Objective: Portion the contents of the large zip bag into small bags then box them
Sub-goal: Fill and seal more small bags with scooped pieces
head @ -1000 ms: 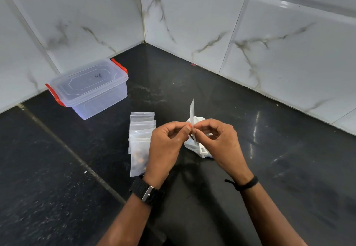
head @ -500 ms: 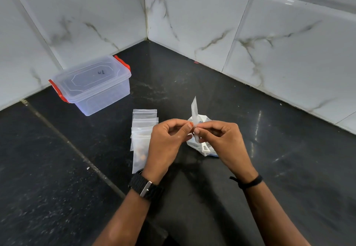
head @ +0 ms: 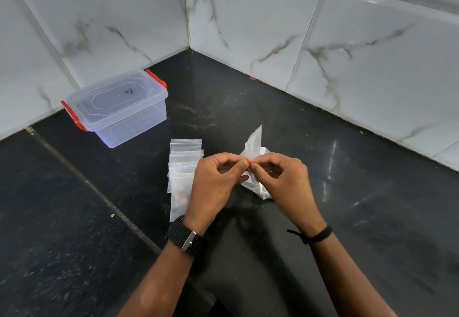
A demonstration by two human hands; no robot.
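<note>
Since the earlier frame, little was changed: the small bag (head: 253,142) was still held upright between the two hands, and it was tilted a little more to the right, while the hands were kept at the same place above the counter.

The small bag was pinched between the left hand (head: 215,184) and the right hand (head: 285,182), whose fingertips were brought together at its lower part. The fingers of both hands were curled, with thumb and forefinger closed on the thin plastic. The upper part of the bag stood up above the knuckles, and its top corner was pointed away from the person. It was seen as white and half transparent, flat and thin; what was inside could not be told.

Just behind and under the hands, the large zip bag (head: 258,188) was laid on the black counter (head: 347,217), crumpled and whitish, partly hidden by the right hand. To the left of the left hand, a row of small bags (head: 185,165) was laid flat and overlapped, and small orange-brown pieces were seen in the nearest one. It was touched or covered at its edge by the left hand.

Well apart, at the far left near the marble wall (head: 248,18), a clear plastic box (head: 119,108) with red clips was placed, and its lid was closed.
</note>
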